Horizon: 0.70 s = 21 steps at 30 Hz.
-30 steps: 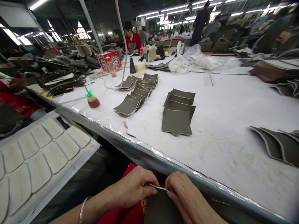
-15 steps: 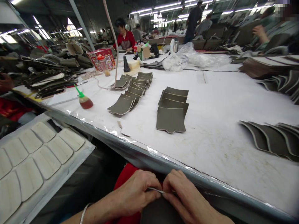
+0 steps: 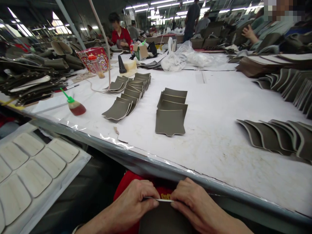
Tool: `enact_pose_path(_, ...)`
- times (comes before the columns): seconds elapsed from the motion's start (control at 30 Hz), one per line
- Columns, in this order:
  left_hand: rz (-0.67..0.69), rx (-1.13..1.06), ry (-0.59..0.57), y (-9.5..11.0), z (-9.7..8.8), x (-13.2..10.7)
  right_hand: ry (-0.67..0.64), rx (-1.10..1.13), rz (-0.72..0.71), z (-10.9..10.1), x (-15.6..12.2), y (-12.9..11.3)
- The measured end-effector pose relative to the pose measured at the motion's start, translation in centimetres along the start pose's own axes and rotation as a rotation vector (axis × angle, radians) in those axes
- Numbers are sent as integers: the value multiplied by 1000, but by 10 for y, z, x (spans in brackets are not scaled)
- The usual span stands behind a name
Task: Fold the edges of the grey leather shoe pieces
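Observation:
Between my two hands, below the table's front edge, is a dark grey-green leather panel (image 3: 163, 216) with a pale upper edge. My left hand (image 3: 140, 198) pinches that edge between thumb and fingers near its left end. On the other side my right hand (image 3: 188, 201) grips the same edge, thumb below and fingers on top. A short stretch of the edge shows between the fingertips. The lower part of the panel runs out of view. Similar leather panels (image 3: 170, 122) lie overlapped on the white table (image 3: 209, 143) in front of me.
A fanned row of panels (image 3: 117, 109) lies left of centre, and another stack (image 3: 275, 136) at right. A green-tipped glue bottle (image 3: 77, 107) stands near the left edge. A board with pale pieces (image 3: 39, 175) is at lower left. A person in red (image 3: 121, 35) works across the table.
My hands have moved slightly apart along the panel's edge, exposing more of it. The view has swung a little right, so the table's contents appear further left.

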<state>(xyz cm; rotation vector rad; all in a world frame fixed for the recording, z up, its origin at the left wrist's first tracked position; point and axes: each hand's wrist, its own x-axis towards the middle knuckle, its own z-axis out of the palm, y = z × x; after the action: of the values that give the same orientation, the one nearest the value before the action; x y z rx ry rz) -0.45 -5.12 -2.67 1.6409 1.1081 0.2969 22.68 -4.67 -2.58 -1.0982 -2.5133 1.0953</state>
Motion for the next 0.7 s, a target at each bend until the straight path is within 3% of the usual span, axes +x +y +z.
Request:
enact_pose_path(0.2, -40, 12, -12, 0, -1, 1, -53, -70, 48, -5, -19, 10)
enact_pose_path(0.37, -47, 200, -33, 12, 2, 7, -105, -44, 111, -5, -22, 11)
enact_pose_path(0.53, 42, 269, -102, 21, 16, 20, -93, 51, 176, 0, -21, 16)
enact_pose_path(0.7, 21, 196, -100, 19, 21, 25, -34, 109, 182, 6, -28, 29)
